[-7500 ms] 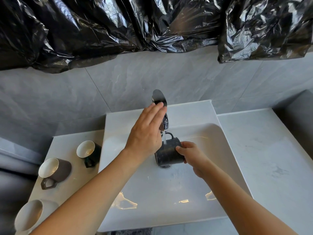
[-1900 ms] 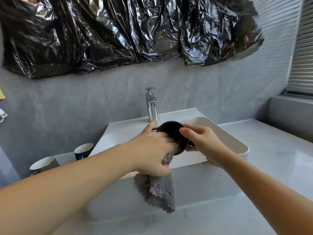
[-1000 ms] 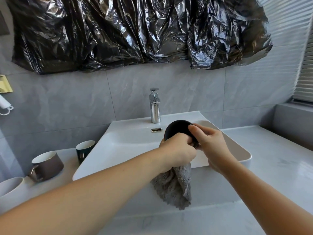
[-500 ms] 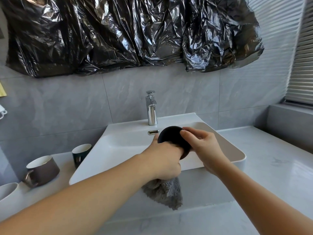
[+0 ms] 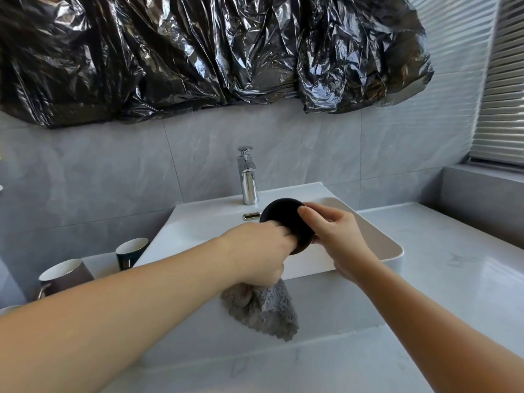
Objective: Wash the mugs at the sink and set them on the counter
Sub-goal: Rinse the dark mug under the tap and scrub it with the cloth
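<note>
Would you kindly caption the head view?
Left hand wipes black mug, held by right hand, with grey cloth.

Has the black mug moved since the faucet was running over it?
Yes. The black mug was down in the sink under the faucet; now both hands hold it raised above the basin's front, bottom toward the camera.

The single head-worn camera looked forward and slightly down from the person's standing height, facing the grey tiled wall (image 5: 107, 171) behind the white rectangular ceramic sink (image 5: 368, 251). It sat close: both bare forearms entered from the bottom edge and met near the picture's centre, above the basin's front rim. The wide lens bent the edges, taking in crumpled black plastic sheeting (image 5: 198, 52) along the top, slatted window blinds (image 5: 504, 80) at far right, and pale marble-look counter (image 5: 453, 279) either side.
</note>
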Available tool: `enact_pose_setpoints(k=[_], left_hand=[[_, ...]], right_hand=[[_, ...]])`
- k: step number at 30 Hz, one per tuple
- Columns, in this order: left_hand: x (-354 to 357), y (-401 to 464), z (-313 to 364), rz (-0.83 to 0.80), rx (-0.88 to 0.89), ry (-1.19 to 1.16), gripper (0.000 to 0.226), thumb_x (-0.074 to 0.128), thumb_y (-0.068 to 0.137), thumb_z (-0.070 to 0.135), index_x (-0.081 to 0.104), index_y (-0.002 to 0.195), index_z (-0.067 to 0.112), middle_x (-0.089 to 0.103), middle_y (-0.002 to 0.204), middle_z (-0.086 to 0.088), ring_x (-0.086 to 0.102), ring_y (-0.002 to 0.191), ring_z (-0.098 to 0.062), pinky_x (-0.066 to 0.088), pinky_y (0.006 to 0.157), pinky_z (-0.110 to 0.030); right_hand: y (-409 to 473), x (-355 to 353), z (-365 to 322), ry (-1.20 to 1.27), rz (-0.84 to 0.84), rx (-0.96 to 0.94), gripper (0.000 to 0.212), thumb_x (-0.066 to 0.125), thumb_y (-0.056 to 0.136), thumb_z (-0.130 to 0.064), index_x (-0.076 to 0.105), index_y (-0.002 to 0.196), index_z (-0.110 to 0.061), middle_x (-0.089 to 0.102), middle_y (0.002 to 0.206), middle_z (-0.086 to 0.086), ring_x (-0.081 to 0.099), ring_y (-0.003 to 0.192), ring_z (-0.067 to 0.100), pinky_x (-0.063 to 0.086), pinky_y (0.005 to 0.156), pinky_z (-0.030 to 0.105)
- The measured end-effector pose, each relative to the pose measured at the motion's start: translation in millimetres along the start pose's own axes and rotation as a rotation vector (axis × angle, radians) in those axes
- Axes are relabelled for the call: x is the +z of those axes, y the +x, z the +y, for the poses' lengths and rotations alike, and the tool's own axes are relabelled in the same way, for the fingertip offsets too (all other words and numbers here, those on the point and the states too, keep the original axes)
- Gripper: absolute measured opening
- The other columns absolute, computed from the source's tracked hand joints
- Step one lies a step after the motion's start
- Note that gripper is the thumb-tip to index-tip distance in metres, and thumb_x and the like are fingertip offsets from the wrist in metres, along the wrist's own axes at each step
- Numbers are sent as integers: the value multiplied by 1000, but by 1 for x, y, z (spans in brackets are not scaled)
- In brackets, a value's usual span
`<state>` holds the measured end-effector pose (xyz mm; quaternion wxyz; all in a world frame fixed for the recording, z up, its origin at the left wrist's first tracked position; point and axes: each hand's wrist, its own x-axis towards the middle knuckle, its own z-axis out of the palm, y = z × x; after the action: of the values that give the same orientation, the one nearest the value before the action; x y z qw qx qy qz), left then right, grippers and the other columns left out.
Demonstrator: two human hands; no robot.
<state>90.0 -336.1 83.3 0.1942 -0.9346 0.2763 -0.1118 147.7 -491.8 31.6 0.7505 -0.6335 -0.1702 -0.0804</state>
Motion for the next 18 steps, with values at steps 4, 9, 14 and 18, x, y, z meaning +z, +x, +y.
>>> enact_pose_setpoints(k=[4, 9, 14, 18], left_hand=[[4, 12, 3, -56, -18, -47, 47, 50, 88, 20, 44, 134, 17, 52, 134, -1, 49, 118, -24, 35, 73, -29], [-1, -13, -18, 13, 133, 69, 45, 49, 87, 20, 48, 132, 23, 52, 127, 7, 49, 116, -18, 38, 65, -30], [0, -14, -31, 35, 232, 253, 57, 52, 84, 9, 42, 137, 28, 50, 131, 14, 47, 120, -15, 37, 57, -30], [13, 4, -16, -37, 177, 211, 53, 51, 85, 6, 45, 135, 23, 51, 133, 10, 49, 119, -18, 39, 60, -33]], right_hand=[[2, -2, 1, -17, 4, 18, 43, 79, 77, -38, 75, 114, -16, 78, 100, -1, 73, 98, 15, 54, 99, 49], [1, 3, 1, -24, -10, 29, 61, 75, 60, -55, 77, 109, -19, 78, 97, 0, 73, 99, 23, 56, 93, 53], [1, 1, 1, -28, -47, 32, 48, 76, 68, -50, 78, 106, -20, 78, 100, 7, 68, 104, 37, 53, 92, 59], [5, -3, 4, -71, -57, 51, 32, 79, 83, -30, 76, 111, -15, 78, 101, 1, 73, 100, 17, 53, 100, 48]])
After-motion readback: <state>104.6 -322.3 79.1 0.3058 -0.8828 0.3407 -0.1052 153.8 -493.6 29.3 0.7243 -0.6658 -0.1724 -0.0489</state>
